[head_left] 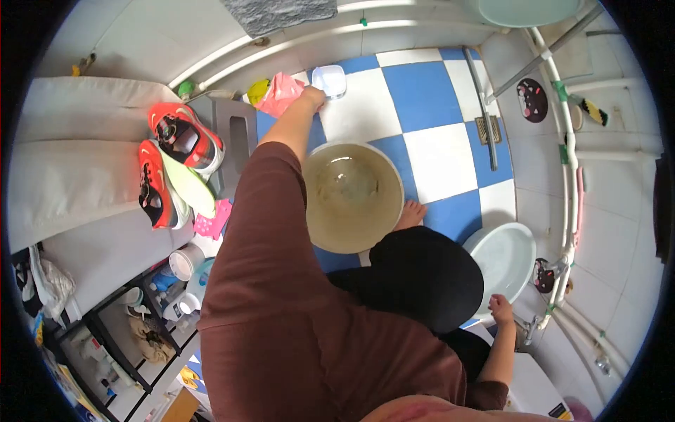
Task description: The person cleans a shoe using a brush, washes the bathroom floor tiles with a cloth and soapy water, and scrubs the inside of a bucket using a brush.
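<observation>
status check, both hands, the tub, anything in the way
Left hand at tub and pink bag, grip unclear. Right hand near pale basin. Tub on tiles. Bucket nearby, nothing seen blocking tub.

Chequered in blue and white across the floor tiles (443, 162) — cream on the large basin (316, 225), pale blue-green on the smaller basin (496, 260). Salmon pink on the soft item (280, 95), yellow-green on the bundle (258, 91) just beside it, whitish and translucent on the tub (330, 79). Orange-red with black on the shoes (186, 137), pale lime on the insole (186, 184). Plain brown on the sleeve (260, 204) — solid black on the trousers (429, 281).
</observation>
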The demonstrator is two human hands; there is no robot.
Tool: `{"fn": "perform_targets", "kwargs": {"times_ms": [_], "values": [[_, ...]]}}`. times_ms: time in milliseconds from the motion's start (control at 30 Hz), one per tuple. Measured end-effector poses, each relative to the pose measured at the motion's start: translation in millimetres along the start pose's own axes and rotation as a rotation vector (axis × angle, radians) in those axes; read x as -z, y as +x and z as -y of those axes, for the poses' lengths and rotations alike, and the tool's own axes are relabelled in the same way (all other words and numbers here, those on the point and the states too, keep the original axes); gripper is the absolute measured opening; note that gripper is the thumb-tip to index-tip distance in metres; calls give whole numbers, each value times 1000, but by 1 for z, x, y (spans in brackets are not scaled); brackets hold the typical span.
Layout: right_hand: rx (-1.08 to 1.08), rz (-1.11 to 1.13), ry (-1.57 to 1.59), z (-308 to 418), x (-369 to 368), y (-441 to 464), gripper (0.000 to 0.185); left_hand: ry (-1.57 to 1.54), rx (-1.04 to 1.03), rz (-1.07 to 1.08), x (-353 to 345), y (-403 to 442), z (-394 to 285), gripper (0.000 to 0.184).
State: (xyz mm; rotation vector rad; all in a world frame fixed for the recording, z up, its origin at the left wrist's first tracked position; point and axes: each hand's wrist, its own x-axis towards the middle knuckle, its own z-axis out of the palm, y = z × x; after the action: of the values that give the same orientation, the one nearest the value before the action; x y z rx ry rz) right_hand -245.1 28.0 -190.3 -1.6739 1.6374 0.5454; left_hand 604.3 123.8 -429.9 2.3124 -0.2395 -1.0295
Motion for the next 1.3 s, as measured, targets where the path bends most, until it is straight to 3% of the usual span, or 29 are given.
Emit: {"fn": "perform_targets", "kwargs": {"times_ms": [67,167,367,467,533,633,800,933,967,1167,1300], "values": [[-59,12,54,-1,-2,3,34,-4,-11,-36,-10,25,6,16],[-65,26,85,-5,-5,11,34,-258,61,-91,-4,13,1,14],[-62,43,123,29,5,14,34,-665,181,-121,32,-95,-48,15],[-81,52,144,44,10,17,34,-729,83,0,62,-150,-44,17],[-76,53,135,53,13,25,35,-686,-116,91,83,-193,-27,19],[49,131,106,50,16,47,28,-858,-217,-78,105,-297,-18,18],[13,116,18,73,24,60,22,-899,-147,-120,121,-416,53,13],[77,14,88,99,22,39,21,-964,-2,-163,111,-483,132,10],[85,80,156,93,24,45,21,-989,49,-175,104,-492,157,10],[84,20,99,102,20,22,25,-1164,437,-290,66,-476,318,12],[53,-35,154,99,19,2,31,-1249,522,-661,73,-460,370,14]]}}
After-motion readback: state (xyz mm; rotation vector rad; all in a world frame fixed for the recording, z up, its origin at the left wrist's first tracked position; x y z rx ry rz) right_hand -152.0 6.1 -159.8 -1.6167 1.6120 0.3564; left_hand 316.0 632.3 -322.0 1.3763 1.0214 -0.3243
